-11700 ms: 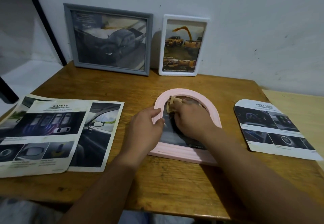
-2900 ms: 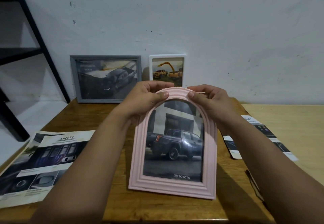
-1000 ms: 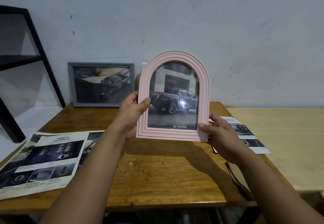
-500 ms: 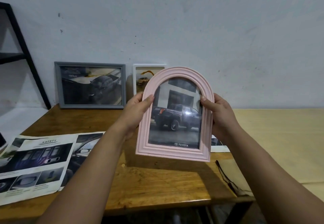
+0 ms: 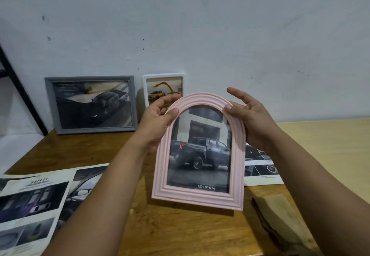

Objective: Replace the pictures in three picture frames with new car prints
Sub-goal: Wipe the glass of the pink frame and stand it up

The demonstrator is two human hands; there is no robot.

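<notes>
Head view: the pink arched frame point(image 5: 198, 151), showing a dark pickup print, stands upright near the front of the wooden table point(image 5: 180, 231), with the left hand point(image 5: 158, 123) gripping its upper left curve and the right hand point(image 5: 250, 119) pinching the upper right, fingers partly spread. It hides the lower part of the white frame point(image 5: 163, 87), which leans on the wall beside the grey frame point(image 5: 91, 104), and part of the arched print point(image 5: 260, 165). Loose brochure sheets point(image 5: 34, 205) lie at left; the brown object point(image 5: 280, 215) at right may be a cloth.

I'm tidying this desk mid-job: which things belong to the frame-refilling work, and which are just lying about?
Part of the job:
pink arched frame
grey frame
white frame
safety print
cut print

Lying about:
tan piece
black stand
</notes>
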